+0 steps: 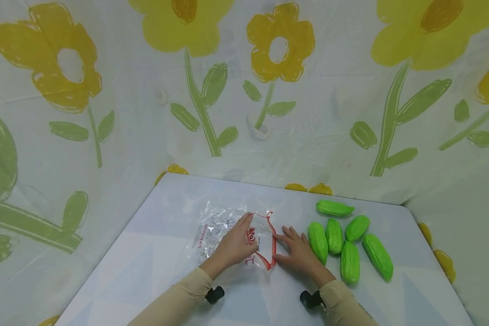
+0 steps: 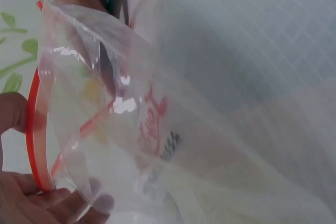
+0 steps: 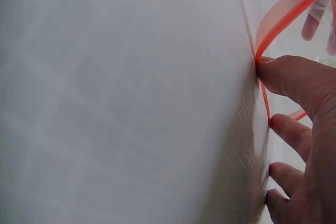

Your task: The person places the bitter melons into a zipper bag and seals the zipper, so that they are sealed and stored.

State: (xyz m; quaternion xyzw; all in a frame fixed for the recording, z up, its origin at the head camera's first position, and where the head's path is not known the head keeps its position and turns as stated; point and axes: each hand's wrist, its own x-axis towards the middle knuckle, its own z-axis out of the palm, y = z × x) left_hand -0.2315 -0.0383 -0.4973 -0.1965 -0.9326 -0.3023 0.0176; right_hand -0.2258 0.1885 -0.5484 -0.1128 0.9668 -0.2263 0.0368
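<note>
Clear plastic zip bag (image 1: 228,233), holding nothing, is pinched at its red-edged mouth by left hand (image 1: 233,246) and right hand (image 1: 297,253).

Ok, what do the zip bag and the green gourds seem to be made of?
Zip bag: thin clear plastic film, glossy and crinkled, with a red-orange plastic zip strip and red print. Green gourds: likely moulded plastic or foam replicas; uniform bright green, smooth ridges, slight sheen. Real produce cannot be ruled out.
</note>
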